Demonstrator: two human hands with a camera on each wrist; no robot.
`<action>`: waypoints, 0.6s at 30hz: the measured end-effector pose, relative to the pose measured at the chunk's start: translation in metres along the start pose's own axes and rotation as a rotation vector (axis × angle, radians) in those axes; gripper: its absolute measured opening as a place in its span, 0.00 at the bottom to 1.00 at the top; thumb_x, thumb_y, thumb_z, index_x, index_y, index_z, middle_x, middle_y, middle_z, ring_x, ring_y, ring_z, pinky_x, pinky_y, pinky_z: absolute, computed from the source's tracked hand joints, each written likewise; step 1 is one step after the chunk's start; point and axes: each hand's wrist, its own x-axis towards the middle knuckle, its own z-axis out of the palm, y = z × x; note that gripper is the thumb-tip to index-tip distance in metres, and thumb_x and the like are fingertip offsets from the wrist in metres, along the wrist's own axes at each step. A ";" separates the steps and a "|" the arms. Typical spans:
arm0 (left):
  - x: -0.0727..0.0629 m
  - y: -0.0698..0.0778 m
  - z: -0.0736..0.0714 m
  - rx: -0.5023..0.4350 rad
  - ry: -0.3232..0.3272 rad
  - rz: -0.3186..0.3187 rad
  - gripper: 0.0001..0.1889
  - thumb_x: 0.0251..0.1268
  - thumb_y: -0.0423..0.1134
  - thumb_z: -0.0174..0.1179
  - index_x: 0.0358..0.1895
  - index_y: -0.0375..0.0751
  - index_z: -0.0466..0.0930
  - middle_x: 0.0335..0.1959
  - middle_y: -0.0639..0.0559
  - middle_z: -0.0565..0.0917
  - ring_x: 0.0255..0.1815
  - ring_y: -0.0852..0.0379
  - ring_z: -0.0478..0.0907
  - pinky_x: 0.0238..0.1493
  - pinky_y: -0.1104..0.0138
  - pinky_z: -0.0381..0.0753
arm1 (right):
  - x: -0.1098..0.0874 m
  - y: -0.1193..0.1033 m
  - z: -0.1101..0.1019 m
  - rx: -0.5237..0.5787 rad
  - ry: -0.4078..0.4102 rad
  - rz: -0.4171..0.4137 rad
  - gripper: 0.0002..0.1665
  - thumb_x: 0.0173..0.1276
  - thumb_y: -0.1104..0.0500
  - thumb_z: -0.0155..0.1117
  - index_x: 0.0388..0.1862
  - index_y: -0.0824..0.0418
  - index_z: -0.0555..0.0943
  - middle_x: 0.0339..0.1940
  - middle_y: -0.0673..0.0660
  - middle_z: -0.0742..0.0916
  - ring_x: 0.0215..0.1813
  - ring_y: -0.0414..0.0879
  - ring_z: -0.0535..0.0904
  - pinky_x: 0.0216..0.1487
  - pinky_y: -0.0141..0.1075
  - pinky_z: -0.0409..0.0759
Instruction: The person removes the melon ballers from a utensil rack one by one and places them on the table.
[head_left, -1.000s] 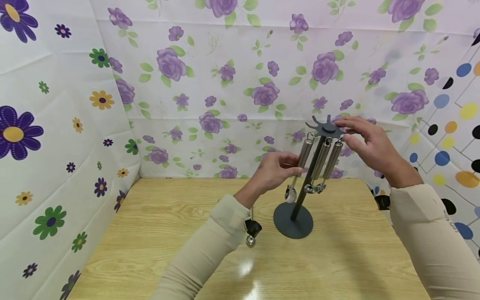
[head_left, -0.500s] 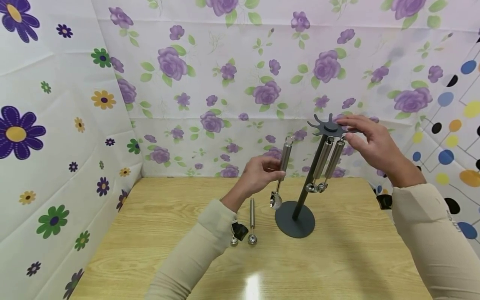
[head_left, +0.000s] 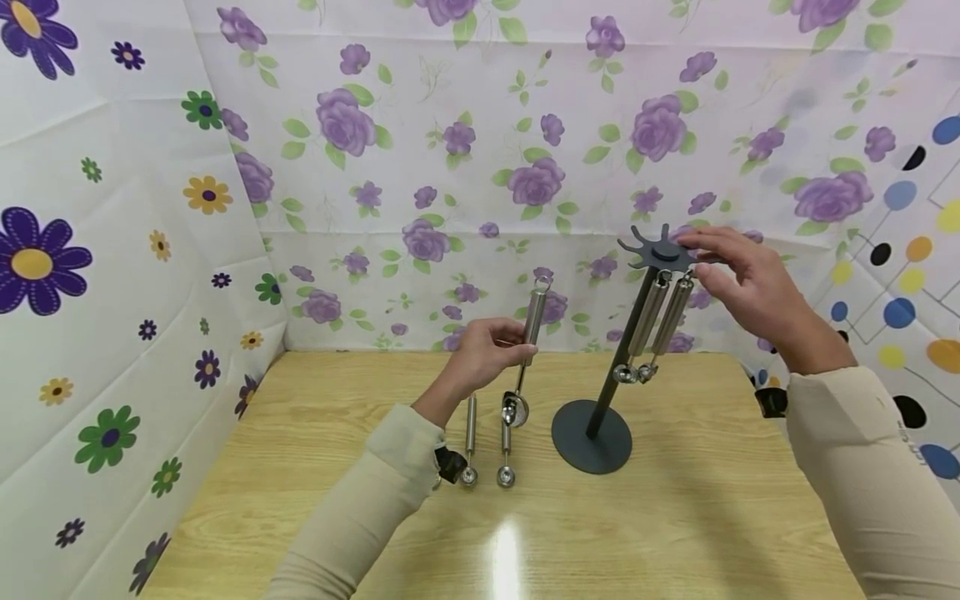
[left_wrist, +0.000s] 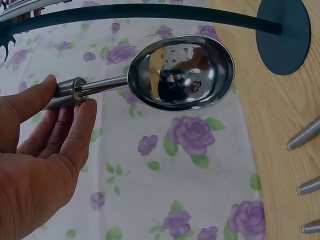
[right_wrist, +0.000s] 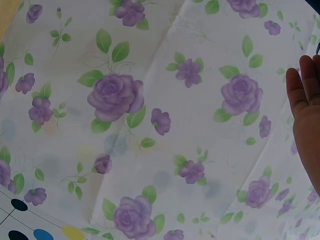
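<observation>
In the head view my left hand (head_left: 487,354) pinches the handle of a steel ice cream scoop (head_left: 534,321), its ring end up and its bowl hanging down. Seen from the left wrist, the scoop's deep oval bowl (left_wrist: 181,72) is shiny, and thumb and fingers close round the handle's lower end. To the right, a dark grey utensil stand (head_left: 600,433) has a round base, a post and a hooked top. My right hand (head_left: 750,287) grips the top's right edge, fingers above and thumb lower. Two steel utensils (head_left: 651,321) hang there beside the thumb.
On the wooden table (head_left: 600,533) lie small round-bowled scoops, one (head_left: 506,475) below the held scoop and another (head_left: 469,475) to its left. A third is mostly hidden by the left wrist. A flowered cloth (head_left: 420,167) stands behind the table.
The ice cream scoop has come away from the stand, and my left hand has carried it left and slightly down. The right hand has stayed at the stand's top.
</observation>
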 end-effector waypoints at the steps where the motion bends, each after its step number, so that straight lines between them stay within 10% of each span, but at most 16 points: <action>1: -0.001 -0.001 -0.001 -0.002 0.002 -0.003 0.12 0.66 0.32 0.67 0.51 0.33 0.84 0.44 0.43 0.85 0.45 0.49 0.83 0.46 0.63 0.85 | 0.000 0.000 0.000 -0.001 0.002 0.000 0.24 0.78 0.59 0.53 0.70 0.63 0.75 0.70 0.57 0.74 0.70 0.54 0.68 0.72 0.49 0.65; 8: -0.005 -0.009 -0.008 -0.037 0.038 -0.054 0.14 0.67 0.33 0.67 0.53 0.32 0.83 0.46 0.41 0.84 0.47 0.47 0.83 0.45 0.62 0.86 | -0.001 0.001 0.001 0.005 0.018 -0.025 0.23 0.78 0.60 0.53 0.68 0.64 0.75 0.68 0.55 0.75 0.66 0.27 0.65 0.62 0.21 0.61; 18: -0.012 -0.024 -0.022 -0.066 0.096 -0.111 0.15 0.66 0.33 0.68 0.53 0.32 0.82 0.45 0.41 0.84 0.45 0.49 0.83 0.44 0.64 0.86 | -0.001 -0.001 0.001 -0.008 0.020 -0.012 0.23 0.78 0.59 0.53 0.69 0.62 0.76 0.68 0.45 0.74 0.67 0.33 0.67 0.67 0.31 0.65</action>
